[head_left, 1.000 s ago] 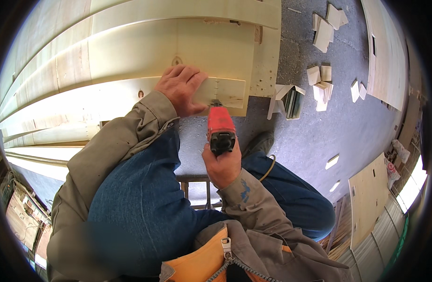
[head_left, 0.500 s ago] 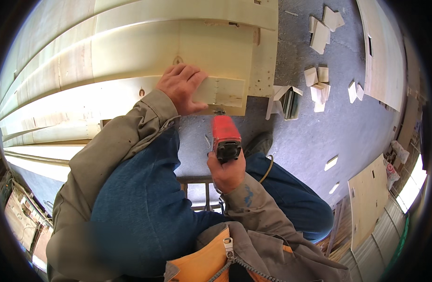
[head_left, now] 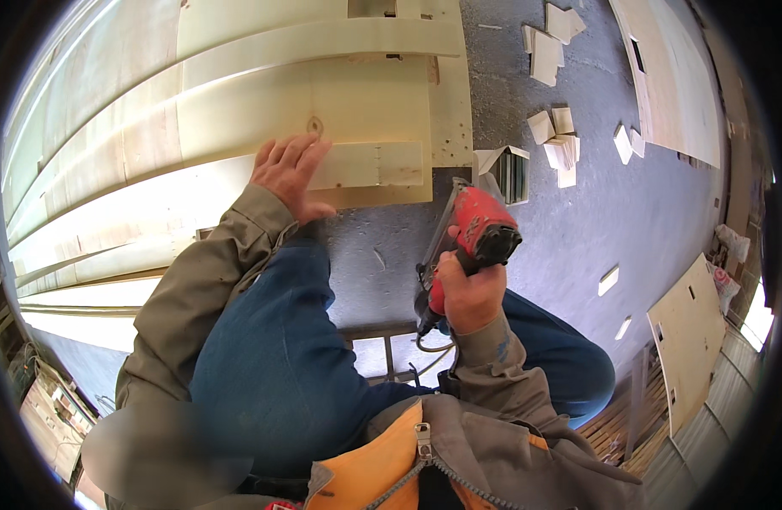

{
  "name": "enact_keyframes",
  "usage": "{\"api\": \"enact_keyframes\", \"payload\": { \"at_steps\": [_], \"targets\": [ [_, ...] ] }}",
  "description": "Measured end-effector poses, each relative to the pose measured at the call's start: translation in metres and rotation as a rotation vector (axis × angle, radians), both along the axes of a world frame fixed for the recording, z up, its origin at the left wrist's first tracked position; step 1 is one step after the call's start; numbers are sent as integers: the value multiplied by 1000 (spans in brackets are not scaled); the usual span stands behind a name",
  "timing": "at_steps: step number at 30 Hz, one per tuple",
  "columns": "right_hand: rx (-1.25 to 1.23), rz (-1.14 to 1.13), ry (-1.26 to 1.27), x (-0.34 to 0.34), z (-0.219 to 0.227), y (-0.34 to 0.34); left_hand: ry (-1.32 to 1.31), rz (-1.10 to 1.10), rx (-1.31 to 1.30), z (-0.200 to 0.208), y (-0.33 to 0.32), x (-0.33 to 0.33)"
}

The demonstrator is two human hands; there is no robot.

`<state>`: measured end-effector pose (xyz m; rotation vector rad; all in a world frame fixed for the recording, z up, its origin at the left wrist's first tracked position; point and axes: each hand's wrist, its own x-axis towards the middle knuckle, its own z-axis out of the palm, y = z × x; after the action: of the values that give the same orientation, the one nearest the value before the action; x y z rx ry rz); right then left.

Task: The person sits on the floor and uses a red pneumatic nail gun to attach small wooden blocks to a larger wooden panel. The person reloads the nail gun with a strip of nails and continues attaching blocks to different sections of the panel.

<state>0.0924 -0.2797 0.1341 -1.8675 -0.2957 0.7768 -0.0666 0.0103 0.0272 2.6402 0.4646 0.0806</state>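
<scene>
Beyond the right hand, offcuts and a box are seen on the floor. The tool is clamped in that hand; ahead and left, the strip is partly covered by the spread left hand. Since earlier, the tool has been swung right

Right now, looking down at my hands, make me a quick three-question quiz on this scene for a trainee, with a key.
1. True or false: the red tool is touching the narrow board.
2. The left hand lies on: A) the jeans, B) the narrow board, C) the floor.
3. Fill in: the red tool is gripped by the ____ hand.

Key:
1. False; it is held apart, to the right of the board.
2. B.
3. Right hand.
</scene>
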Motion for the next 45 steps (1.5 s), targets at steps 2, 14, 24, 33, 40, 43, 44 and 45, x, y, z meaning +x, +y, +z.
{"api": "enact_keyframes", "payload": {
  "at_steps": [2,14,24,33,40,43,44,45],
  "targets": [
    [80,-30,-20,-2,5,1,62,-5,51,-3,-3,-12],
    [1,75,-68,1,9,-12,-95,-122,115,-33,-31,-50],
    [34,-158,117,11,11,4,114,-186,-131,25,21,-8],
    [-30,-178,216,11,10,21,19,69,107,2,57,17],
    [-49,-110,235,19,-1,23,-5,-20,79,-2,58,15],
    [-27,-155,296,18,0,35,-16,-83,104,-5,67,7],
    [-25,-148,292,19,-1,37,-10,-100,104,-5,69,7],
    [-23,-142,289,20,-2,38,-5,-96,106,-6,69,7]
  ]
}}
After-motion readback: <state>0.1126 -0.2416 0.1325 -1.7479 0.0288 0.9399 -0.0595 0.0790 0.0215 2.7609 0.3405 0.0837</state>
